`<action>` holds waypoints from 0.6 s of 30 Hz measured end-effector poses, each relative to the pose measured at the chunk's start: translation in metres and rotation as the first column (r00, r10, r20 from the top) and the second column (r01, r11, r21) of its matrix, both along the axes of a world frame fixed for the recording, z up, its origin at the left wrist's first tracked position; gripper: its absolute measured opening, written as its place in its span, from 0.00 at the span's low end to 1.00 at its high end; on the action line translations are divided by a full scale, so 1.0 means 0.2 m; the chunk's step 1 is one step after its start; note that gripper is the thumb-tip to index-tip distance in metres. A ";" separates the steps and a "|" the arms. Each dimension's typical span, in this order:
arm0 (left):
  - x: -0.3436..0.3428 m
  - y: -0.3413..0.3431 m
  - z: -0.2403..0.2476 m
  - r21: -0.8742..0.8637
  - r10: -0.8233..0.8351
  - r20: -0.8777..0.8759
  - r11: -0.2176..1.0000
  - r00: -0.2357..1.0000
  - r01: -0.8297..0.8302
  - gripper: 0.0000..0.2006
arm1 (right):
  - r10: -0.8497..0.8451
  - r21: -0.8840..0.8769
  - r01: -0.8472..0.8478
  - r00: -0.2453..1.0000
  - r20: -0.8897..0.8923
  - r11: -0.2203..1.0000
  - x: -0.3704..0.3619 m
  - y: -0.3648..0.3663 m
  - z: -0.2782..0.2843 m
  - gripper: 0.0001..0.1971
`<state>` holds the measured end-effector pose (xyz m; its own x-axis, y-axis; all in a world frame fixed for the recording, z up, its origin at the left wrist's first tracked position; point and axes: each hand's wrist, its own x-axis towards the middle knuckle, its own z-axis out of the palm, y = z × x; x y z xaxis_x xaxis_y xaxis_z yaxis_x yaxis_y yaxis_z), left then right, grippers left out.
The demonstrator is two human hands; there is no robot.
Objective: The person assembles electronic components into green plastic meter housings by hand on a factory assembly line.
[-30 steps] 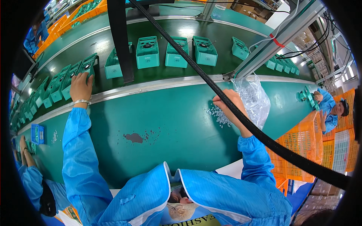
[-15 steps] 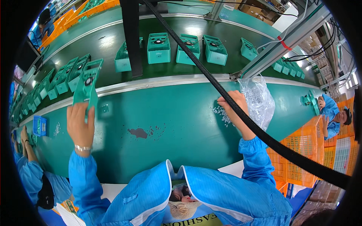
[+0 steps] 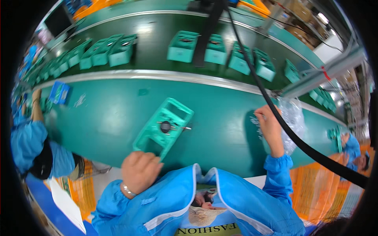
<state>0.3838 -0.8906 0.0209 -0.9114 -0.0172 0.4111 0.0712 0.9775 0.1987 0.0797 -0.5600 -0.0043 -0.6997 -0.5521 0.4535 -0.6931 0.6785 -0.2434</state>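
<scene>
My left hand (image 3: 140, 172) is closed round the near end of a green plastic housing (image 3: 155, 136). The housing lies tilted above the bench, its open inside upward, with a round black part and thin wires at its middle. On the right, my right hand (image 3: 271, 129) has its fingers pinched together beside small pale plastic pieces (image 3: 254, 120). Whatever those fingertips hold is too small to make out. Right behind that hand stands a clear plastic bag (image 3: 293, 118), partly covered by a black cable.
Green housings (image 3: 183, 46) stand in a row on the dark belt (image 3: 153, 59) beyond a metal rail (image 3: 173, 75). A black cable (image 3: 293, 137) crosses the right side. Co-workers sit left and right. A blue bin (image 3: 59, 93) and orange crates (image 3: 315, 188) flank the bench.
My left hand has brought the green housing from the rail toward my body and to the right. My right hand stays by the small pieces, fingers now pinched. The whole view has swung left.
</scene>
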 end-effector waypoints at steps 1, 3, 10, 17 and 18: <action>0.00 0.02 -0.03 0.009 -0.080 -0.032 0.997 0.996 0.080 0.13 | 0.034 -0.038 -0.033 0.999 0.020 0.999 0.03 -0.04 0.04 0.05; 0.04 0.04 -0.03 0.020 -0.134 -0.056 0.991 0.989 0.135 0.13 | 0.101 -0.080 -0.095 0.992 0.073 0.992 0.12 -0.20 0.12 0.06; 0.05 0.02 -0.04 -0.024 -0.221 -0.046 0.975 0.974 0.220 0.14 | 0.582 -0.228 -0.536 0.755 0.302 0.813 0.32 -0.74 0.12 0.05; 0.04 0.01 -0.05 0.002 -0.226 -0.093 0.974 0.970 0.227 0.09 | 0.554 -0.266 -0.493 0.789 0.266 0.829 0.41 -0.91 0.02 0.03; 0.04 0.01 -0.05 0.006 -0.230 -0.098 0.973 0.968 0.231 0.08 | 0.557 -0.263 -0.496 0.785 0.271 0.828 0.42 -0.92 0.01 0.03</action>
<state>0.3915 -0.8894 0.0099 -0.8481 0.1808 0.4980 0.3136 0.9290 0.1967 0.1639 -0.7446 -0.0020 -0.4438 -0.8137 0.3755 -0.7906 0.1582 -0.5916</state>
